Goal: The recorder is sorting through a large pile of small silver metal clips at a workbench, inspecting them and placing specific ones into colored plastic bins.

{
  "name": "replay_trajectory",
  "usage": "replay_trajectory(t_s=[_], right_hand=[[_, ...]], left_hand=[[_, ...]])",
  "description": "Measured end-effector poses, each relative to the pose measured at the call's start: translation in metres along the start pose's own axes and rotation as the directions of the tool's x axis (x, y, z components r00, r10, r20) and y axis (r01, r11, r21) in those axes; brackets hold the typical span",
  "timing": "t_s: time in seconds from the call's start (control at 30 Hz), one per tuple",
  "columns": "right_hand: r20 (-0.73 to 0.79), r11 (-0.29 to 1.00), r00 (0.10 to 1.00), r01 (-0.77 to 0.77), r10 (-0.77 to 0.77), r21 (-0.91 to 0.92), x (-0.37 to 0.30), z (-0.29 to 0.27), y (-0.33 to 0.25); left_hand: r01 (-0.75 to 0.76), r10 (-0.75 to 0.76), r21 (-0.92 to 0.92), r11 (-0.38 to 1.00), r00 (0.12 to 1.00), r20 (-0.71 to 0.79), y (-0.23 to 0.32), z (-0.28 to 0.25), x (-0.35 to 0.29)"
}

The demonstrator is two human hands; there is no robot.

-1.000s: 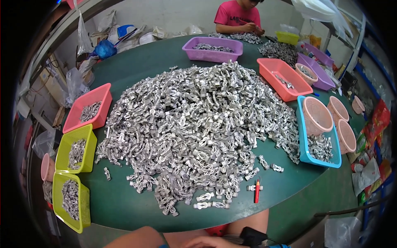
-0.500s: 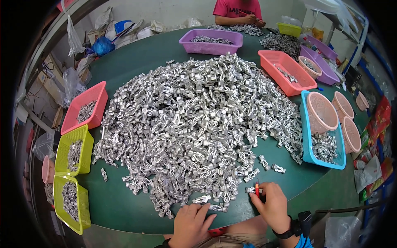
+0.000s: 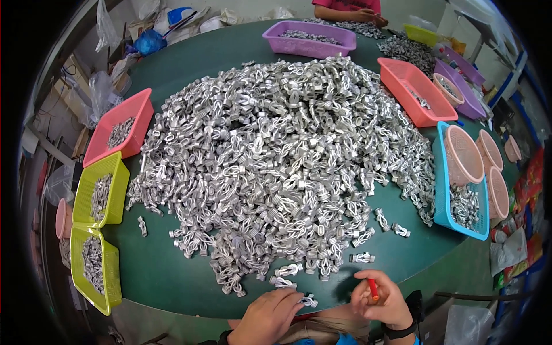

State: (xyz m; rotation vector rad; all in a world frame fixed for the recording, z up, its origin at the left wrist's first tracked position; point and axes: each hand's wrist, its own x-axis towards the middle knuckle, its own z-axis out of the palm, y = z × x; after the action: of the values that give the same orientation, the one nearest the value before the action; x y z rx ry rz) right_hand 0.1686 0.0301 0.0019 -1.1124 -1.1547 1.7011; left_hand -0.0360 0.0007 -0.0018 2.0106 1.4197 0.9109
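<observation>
R hand (image 3: 386,303) curled round red tool (image 3: 374,289); L hand (image 3: 268,315) half-bent at metal pc (image 3: 310,300), grip unclear; yellow bins (image 3: 113,270) part-full, big pile (image 3: 282,155) apparently yet undone

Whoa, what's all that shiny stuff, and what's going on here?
Someone is working with both hands by a big heap of silver metal pieces on a green table. The right hand holds a red stick-like tool. The left hand is at the table's near edge, its fingertips by one loose piece. Baskets with more pieces stand on both sides, and another person in a pink top sits across the table.
</observation>
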Motion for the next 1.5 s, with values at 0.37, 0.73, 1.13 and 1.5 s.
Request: replay_trajectory(t_s=[0.37, 0.73, 1.13, 1.5], right_hand=[[-0.155, 0.96, 0.984, -0.125, 0.087, -0.252, 0.012, 0.042, 0.011], [-0.075, 0.972, 0.996, -0.065, 0.049, -0.225, 0.016, 0.054, 0.012], [0.089, 0.878, 0.994, -0.01, 0.06, -0.479, 0.016, 0.052, 0.014], [-0.112, 0.905, 0.993, -0.013, -0.039, -0.425, 0.016, 0.049, 0.02]], left_hand=[[0.206, -0.22, -0.198, 0.958, 0.974, -0.049, 0.001, 0.002, -0.006], [0.289, -0.305, -0.245, 0.926, 0.952, -0.032, 0.001, 0.003, -0.003], [0.359, -0.39, -0.283, 0.889, 0.919, -0.06, 0.0, 0.005, 0.0], [0.527, -0.519, -0.254, 0.811, 0.849, 0.1, -0.001, 0.003, 0.0]])
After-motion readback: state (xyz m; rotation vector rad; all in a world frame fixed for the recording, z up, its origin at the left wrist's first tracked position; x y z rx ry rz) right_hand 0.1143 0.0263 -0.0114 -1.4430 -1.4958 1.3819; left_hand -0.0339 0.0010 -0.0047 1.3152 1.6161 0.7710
